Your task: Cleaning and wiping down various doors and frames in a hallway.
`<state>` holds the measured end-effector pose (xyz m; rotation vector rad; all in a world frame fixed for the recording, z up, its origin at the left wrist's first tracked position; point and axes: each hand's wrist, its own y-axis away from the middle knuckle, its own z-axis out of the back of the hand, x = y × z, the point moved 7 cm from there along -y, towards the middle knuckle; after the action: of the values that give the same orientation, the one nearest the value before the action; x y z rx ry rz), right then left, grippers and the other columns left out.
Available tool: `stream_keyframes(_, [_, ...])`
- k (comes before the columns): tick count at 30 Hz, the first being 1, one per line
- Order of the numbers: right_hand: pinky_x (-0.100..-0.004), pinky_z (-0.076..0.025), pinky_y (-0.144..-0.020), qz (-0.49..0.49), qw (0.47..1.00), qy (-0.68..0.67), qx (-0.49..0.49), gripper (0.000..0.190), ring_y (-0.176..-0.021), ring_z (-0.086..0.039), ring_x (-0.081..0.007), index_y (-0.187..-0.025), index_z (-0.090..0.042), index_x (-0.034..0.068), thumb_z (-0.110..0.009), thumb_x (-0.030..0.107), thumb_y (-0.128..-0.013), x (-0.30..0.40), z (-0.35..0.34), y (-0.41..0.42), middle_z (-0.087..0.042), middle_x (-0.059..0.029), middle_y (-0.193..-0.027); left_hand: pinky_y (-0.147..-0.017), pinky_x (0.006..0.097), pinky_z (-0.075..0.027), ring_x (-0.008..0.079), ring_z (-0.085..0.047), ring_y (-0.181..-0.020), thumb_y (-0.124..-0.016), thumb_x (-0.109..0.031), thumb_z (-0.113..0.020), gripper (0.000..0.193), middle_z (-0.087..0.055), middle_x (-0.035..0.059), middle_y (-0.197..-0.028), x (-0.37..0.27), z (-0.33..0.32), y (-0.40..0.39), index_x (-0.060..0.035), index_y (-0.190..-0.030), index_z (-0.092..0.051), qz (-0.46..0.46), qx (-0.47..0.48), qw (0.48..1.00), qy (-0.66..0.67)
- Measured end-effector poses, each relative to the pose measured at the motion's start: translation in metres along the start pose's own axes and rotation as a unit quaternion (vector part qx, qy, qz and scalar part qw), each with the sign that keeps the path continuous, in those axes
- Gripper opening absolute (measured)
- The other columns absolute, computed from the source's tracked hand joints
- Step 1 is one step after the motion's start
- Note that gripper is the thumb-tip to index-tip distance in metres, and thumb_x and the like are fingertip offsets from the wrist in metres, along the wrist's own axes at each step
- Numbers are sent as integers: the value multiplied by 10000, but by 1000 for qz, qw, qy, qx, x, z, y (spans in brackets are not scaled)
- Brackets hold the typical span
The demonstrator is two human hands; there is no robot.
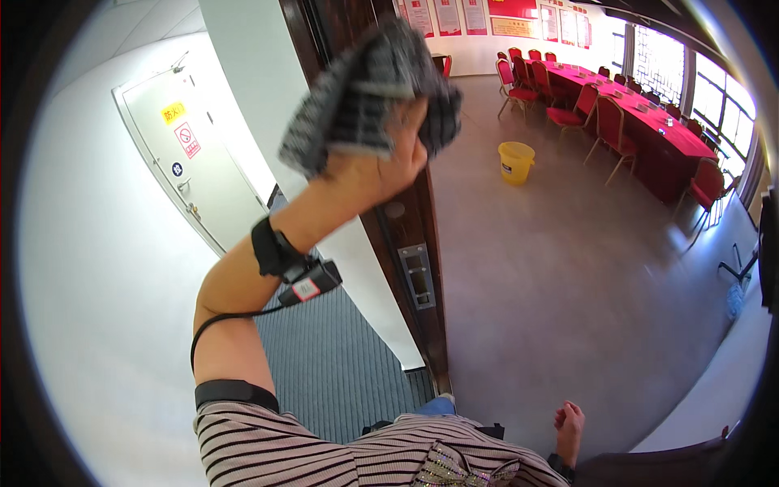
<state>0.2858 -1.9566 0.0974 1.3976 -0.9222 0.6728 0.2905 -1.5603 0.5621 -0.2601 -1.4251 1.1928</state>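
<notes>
A dark grey checked cloth (365,91), slightly blurred, is bunched in my left hand (398,146), which is raised at the upper middle of the view. The hand and cloth are in front of a dark brown wooden door frame (405,219); whether the cloth touches the wood I cannot tell. A metal strike plate (419,277) is set into the frame below the hand. A black strap with a small device sits on my left wrist. Low at the right, my right hand (569,426) hangs beside my body with its fingers curled and nothing visible in it.
A yellow bucket (516,163) stands on the grey floor of the room to the right. Beyond it is a long table with a red cloth (645,115), lined with red chairs (614,131). On the left are a pale door (195,158) and ribbed grey carpet (341,359).
</notes>
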Motion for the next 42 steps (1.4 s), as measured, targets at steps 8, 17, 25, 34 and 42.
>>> stream_keyframes(8, [-209,-354,-449,-62,996,-60,-25,130,-529,-434,-70,-869,-497,84,-497,192,-796,-29,37,10,-489,1,-651,-927,392,-299,273,-396,-1077,-711,-224,-518,430,-435,151,-1133,-45,-28,124,-78,-1111,-461,-22,210,927,309])
stream_keyframes(17, [-216,-364,-446,-66,993,-101,1,111,-527,-453,-81,-878,-503,84,-492,161,-800,-29,25,-8,-504,-6,-650,-886,413,-294,394,-377,-1014,-716,-256,-605,499,-431,217,-1085,71,30,15,9,-1099,-427,118,-208,965,106])
stream_keyframes(25, [-228,-374,-427,-67,991,-112,-15,90,-504,-470,-97,-864,-507,83,-491,139,-795,-38,19,-16,-521,-24,-641,-870,338,-316,320,-422,-984,-694,-269,-613,583,-423,222,-1058,91,29,-9,91,-1076,-358,295,-260,890,232])
stream_keyframes(34, [-230,-378,-433,-102,991,-89,-18,104,-502,-472,-96,-870,-506,69,-491,142,-798,-46,7,-14,-522,-29,-632,-901,353,-274,341,-383,-1022,-720,-248,-579,594,-386,239,-1087,55,5,44,87,-1125,-303,338,-201,883,256])
stream_keyframes(42, [-223,-404,-441,-69,996,-43,-26,175,-519,-500,-103,-897,-524,37,-525,156,-769,-35,8,-11,-544,-45,-651,-901,361,-276,296,-394,-997,-776,-94,-506,400,-394,219,-1079,0,-25,117,66,-1095,-325,281,-137,906,287])
